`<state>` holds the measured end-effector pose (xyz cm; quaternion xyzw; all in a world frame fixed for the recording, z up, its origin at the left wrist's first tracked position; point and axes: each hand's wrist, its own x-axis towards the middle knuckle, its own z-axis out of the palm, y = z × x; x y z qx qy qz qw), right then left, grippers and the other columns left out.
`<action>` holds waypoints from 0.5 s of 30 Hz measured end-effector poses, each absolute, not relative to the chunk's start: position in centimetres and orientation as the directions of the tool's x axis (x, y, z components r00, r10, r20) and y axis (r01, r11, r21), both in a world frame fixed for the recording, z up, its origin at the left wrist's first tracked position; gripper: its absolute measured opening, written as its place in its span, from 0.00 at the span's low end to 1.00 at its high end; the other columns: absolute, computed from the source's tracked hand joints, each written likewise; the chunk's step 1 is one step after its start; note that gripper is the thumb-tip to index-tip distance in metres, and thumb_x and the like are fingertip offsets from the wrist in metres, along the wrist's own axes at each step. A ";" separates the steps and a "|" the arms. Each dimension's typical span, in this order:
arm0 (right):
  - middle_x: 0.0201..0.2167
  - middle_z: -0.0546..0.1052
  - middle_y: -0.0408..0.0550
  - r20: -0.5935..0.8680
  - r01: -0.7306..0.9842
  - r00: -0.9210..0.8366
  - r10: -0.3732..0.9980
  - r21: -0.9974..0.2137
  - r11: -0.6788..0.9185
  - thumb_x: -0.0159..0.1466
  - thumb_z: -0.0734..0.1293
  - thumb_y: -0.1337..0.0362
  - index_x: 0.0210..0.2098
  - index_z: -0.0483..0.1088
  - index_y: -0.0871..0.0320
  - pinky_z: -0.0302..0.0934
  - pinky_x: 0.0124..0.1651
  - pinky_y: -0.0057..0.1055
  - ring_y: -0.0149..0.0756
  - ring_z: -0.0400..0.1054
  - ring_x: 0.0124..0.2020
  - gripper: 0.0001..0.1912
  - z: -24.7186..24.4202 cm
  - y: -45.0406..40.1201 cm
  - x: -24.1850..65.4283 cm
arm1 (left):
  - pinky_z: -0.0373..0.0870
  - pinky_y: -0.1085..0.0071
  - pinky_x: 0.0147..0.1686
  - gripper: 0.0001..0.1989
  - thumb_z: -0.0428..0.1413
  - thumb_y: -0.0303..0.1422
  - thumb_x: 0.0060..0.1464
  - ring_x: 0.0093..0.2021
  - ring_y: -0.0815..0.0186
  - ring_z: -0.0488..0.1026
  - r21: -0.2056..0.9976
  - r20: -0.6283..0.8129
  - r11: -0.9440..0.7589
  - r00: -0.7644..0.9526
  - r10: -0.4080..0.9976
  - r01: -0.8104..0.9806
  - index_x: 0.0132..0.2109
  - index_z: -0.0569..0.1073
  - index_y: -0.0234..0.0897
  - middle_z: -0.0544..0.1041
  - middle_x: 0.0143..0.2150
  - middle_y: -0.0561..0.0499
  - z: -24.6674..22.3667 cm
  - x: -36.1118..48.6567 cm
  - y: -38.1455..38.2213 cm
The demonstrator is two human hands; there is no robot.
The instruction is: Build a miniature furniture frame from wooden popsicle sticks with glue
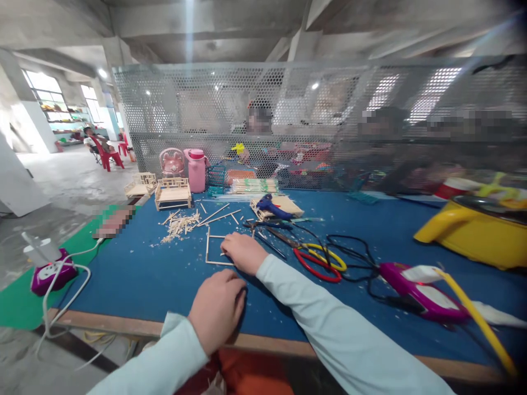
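Note:
On the blue tabletop lies a rectangular frame of thin wooden sticks (pixel 207 249). My right hand (pixel 244 253) reaches over the frame's right side, its fingers curled down and closed, with the tip of a small stick (pixel 223 254) showing at the fingertips. Just below the frame, nearer the table's front edge, my left hand (pixel 219 308) is closed, the fingers bent under; anything inside it is hidden. A pile of short stick pieces (pixel 181 225) lies to the upper left of the frame. Red-and-yellow-handled scissors (pixel 317 264) rest to the right of my right hand.
A blue glue gun (pixel 275 208) sits on a small wooden piece. Behind are miniature wooden benches (pixel 173 192), a pink thermos (pixel 196 170) and a perforated metal screen (pixel 230 104). Cables run to purple power strips (pixel 424 293). A yellow pot (pixel 473 230) stands at right.

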<state>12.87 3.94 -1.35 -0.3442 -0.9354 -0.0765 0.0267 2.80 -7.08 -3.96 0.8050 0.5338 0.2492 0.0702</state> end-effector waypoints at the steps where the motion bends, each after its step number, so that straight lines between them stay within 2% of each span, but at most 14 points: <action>1: 0.37 0.74 0.52 0.067 0.657 -0.753 0.654 0.136 0.742 0.61 0.59 0.70 0.33 0.71 0.58 0.56 0.36 0.31 0.38 0.66 0.40 0.09 -1.1 3.9 12.7 | 0.68 0.65 0.38 0.12 0.45 0.27 0.56 0.36 0.62 0.71 0.309 0.300 -0.398 0.309 0.902 0.864 0.35 0.74 0.37 0.73 0.35 0.47 -3.7 3.1 -6.5; 3: 0.38 0.75 0.51 -0.008 0.664 -0.740 0.673 0.149 0.732 0.61 0.59 0.70 0.33 0.72 0.58 0.55 0.37 0.31 0.39 0.67 0.41 0.10 -0.5 4.1 12.3 | 0.68 0.63 0.37 0.11 0.46 0.25 0.55 0.36 0.60 0.71 0.199 0.253 -0.350 0.298 0.921 0.915 0.34 0.73 0.35 0.73 0.33 0.46 -3.0 3.6 -5.6; 6: 0.36 0.77 0.50 -0.078 0.647 -0.747 0.660 0.142 0.750 0.60 0.60 0.70 0.32 0.72 0.58 0.55 0.36 0.30 0.40 0.69 0.40 0.09 -0.1 4.8 11.9 | 0.69 0.63 0.36 0.10 0.47 0.23 0.53 0.37 0.58 0.71 0.105 0.192 -0.306 0.283 0.940 0.946 0.34 0.73 0.32 0.73 0.34 0.43 -1.7 4.3 -4.8; 11: 0.34 0.77 0.54 -0.105 0.606 -0.780 0.617 0.119 0.786 0.57 0.61 0.67 0.43 0.69 0.58 0.55 0.32 0.29 0.41 0.71 0.35 0.14 0.0 5.8 11.4 | 0.71 0.64 0.34 0.13 0.44 0.20 0.53 0.36 0.59 0.73 0.077 0.109 -0.324 0.315 0.943 0.943 0.37 0.73 0.29 0.74 0.37 0.40 -0.9 4.4 -4.6; 15: 0.32 0.77 0.52 -0.097 0.580 -0.807 0.582 0.052 0.813 0.52 0.64 0.71 0.40 0.71 0.59 0.55 0.32 0.28 0.39 0.70 0.34 0.16 0.5 6.3 11.9 | 0.71 0.65 0.35 0.14 0.43 0.20 0.54 0.36 0.60 0.73 0.077 0.087 -0.356 0.350 0.933 0.931 0.41 0.71 0.28 0.73 0.39 0.39 -1.9 3.8 -3.8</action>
